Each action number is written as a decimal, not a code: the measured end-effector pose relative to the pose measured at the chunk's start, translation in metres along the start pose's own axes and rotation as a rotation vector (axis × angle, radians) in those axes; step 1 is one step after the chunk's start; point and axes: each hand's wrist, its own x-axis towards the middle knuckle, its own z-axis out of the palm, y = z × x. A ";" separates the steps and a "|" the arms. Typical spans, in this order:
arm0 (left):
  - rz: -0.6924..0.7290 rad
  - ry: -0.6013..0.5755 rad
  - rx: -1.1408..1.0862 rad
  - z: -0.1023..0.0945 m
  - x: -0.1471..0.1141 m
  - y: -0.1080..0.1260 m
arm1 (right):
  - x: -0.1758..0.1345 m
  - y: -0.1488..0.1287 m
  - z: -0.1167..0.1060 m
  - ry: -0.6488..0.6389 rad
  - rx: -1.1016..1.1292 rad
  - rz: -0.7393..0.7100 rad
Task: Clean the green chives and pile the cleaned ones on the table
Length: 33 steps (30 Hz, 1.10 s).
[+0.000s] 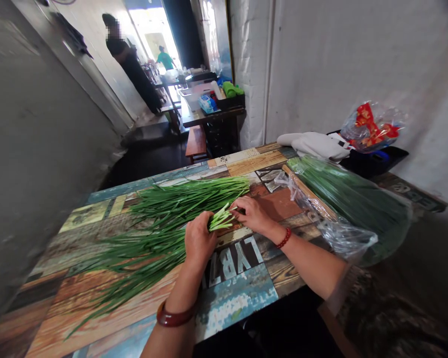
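My left hand [200, 237] is wrapped round a bunch of garlic chives [145, 258], near the pale cut ends. The long green leaves fan out to the left across the table. At the pale stem ends [223, 219] my right hand [252, 214] has its fingers bent and pinched together; what lies between the fingertips is too small to make out. Behind both hands a second pile of chives [194, 196] lies on the table, its stem ends pointing right.
The patterned table [239, 293] also carries a clear plastic bag of chives [351, 199], a wooden stick [308, 191] and a pale cloth [313, 144]. A bag with red print [375, 127] stands at the far right. Beyond are another table [197, 117], a bench [196, 141] and two people.
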 end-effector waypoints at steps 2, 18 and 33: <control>0.019 -0.015 -0.005 0.000 -0.001 0.001 | -0.001 -0.001 0.003 0.005 0.005 -0.019; 0.129 -0.166 0.142 -0.006 0.000 0.007 | 0.001 0.002 -0.025 -0.112 -0.331 0.070; 0.148 -0.204 0.177 -0.005 -0.001 0.007 | 0.002 0.047 -0.023 0.137 -0.192 0.414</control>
